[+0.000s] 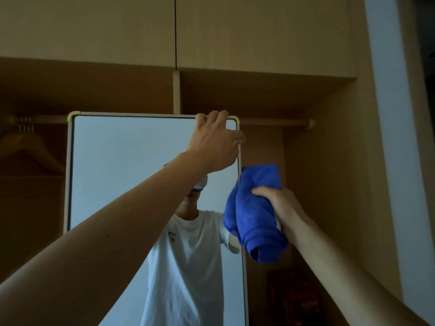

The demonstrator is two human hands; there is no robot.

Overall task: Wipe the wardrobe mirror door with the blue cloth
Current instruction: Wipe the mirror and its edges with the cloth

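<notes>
Gripping the mirror door [117,172] top with our left hand [214,144], we clutch the bunched blue cloth [254,212] in our right hand [280,208]; the wardrobe [329,137] holds a hanger [28,147], left.

Deep-blue fabric cloth [255,212], 4 o'clock: uniform, unpatterned. Tall rectangular mirror door [113,161]: pale beige frame, yellowish corner caps, glass showing pale grey-blue. Reflected T-shirt [188,255], 6 o'clock: white, small yellow chest print. Flat wooden wardrobe panelling [259,31], 12 o'clock: plain tan. Wooden coat hanger [28,147], 9 o'clock: amber-brown. Painted wall strip [386,114], 3 o'clock: pale bluish white.
</notes>
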